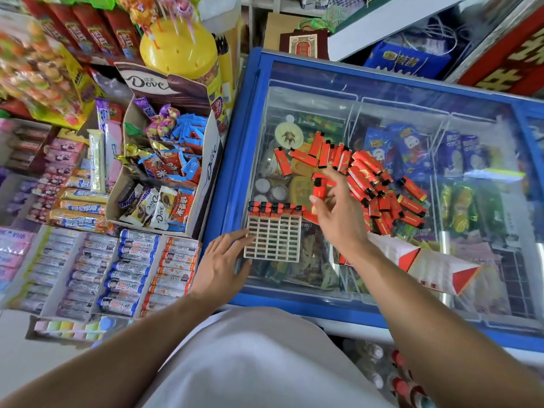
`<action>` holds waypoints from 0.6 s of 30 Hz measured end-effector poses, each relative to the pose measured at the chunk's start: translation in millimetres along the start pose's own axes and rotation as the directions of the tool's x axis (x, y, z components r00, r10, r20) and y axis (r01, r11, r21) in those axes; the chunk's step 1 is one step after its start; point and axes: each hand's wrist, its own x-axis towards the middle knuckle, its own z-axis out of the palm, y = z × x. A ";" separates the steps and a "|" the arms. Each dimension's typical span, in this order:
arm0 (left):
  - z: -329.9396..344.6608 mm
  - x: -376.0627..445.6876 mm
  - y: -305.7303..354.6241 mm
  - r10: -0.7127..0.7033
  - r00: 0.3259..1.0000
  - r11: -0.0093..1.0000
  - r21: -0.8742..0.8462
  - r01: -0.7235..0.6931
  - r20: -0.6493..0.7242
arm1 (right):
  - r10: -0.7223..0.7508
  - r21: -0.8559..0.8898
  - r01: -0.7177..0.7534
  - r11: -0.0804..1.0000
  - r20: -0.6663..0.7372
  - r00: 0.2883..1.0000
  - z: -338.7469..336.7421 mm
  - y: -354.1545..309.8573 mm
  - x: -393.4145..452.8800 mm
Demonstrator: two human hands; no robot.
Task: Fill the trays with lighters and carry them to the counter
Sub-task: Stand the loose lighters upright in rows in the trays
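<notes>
Lighters (pixel 371 184) lie in a loose red heap on the glass lid of the freezer (pixel 253 92), well right of the candy boxes (pixel 164 160), and we are working straight off that pile. Our right hand (pixel 338 213) hovers at the near edge of the heap, pinching one lighter (pixel 319 188) upright between thumb and fingers, black cap up. Our left hand (pixel 220 260) lies flat, fingers spread, fingertips touching the left edge of the tray (pixel 273 240), steadying it on the glass.

That tray is a pale plastic grid; only its far row is filled, a line of lighters standing there with black caps showing, and every other cell shows through to the glass. So we judge the job barely begun.

These look light, stiff and smooth-sided, so a pinch across the body near the cap should hold, while a careless grab may let one skid on the glass. The tray looks thin and light too; loaded, we would take it by both side edges and keep it level, or the upright lighters could tip out.
</notes>
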 end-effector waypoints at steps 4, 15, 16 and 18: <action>-6.4 17.7 13.5 0.141 0.990 0.987 0.075 -0.142 0.016 | -0.049 0.027 0.047 0.999 0.079 0.996 12.9 4.7 -30.0; 3.1 45.2 33.7 -0.039 0.942 0.891 0.438 -0.119 0.334 | -0.113 -0.161 0.112 0.981 0.003 0.994 29.1 -1.4 -30.9; 2.1 45.5 35.7 -0.052 0.938 0.896 0.431 -0.108 0.342 | -0.130 -0.201 0.125 0.971 -0.011 0.991 30.4 -2.3 -30.6; -0.2 46.7 38.8 -0.065 0.935 0.910 0.404 -0.088 0.349 | -0.165 -0.271 0.149 0.951 -0.038 0.986 33.2 -3.8 -30.7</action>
